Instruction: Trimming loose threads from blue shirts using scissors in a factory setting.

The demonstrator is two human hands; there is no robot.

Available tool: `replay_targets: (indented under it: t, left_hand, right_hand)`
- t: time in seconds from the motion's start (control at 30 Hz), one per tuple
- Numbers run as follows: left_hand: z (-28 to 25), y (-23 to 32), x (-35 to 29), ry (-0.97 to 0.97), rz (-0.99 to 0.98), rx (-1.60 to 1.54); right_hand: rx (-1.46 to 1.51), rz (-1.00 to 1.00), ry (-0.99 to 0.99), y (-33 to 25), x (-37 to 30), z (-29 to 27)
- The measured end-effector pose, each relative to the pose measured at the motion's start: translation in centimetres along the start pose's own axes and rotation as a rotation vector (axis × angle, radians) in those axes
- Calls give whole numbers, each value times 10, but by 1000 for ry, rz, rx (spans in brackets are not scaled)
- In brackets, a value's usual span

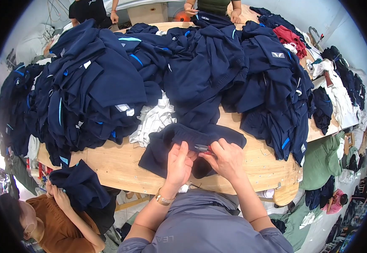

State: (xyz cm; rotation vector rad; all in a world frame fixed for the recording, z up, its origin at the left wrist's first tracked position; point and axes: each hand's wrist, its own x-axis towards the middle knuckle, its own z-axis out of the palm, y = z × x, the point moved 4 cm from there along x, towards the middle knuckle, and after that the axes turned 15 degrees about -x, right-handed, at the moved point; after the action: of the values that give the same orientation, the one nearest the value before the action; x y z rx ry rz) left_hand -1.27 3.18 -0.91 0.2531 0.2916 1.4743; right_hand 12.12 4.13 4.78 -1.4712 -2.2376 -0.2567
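A navy blue garment (156, 154) with a gathered waistband lies before me at the table's near edge. My left hand (180, 163) pinches a fold of it between thumb and fingers. In my right hand (226, 158) is a pair of small thread snips (202, 148) with metal blades and a red grip. The blades point left, just above the waistband and close to my left fingertips. Whether they touch the cloth, I cannot tell. My left wrist wears a gold-coloured watch.
Heaped navy garments (101, 80) cover much of the wooden table (120, 168), with white cloth pieces (156, 116) among them. A red cloth (290, 41) lies far right. At lower left a person in brown (50, 219) holds navy cloth; two other people stand across the table.
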Motion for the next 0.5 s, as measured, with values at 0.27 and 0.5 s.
replay_targets:
  t: [0.27,0.5]
  left_hand:
    - [5,2,0,22,40,81]
    - [-8,1,-3,62,86,253]
  right_hand:
    - [23,13,-7,3,-2,1]
    - [-5,-40,67,3,-2,-1]
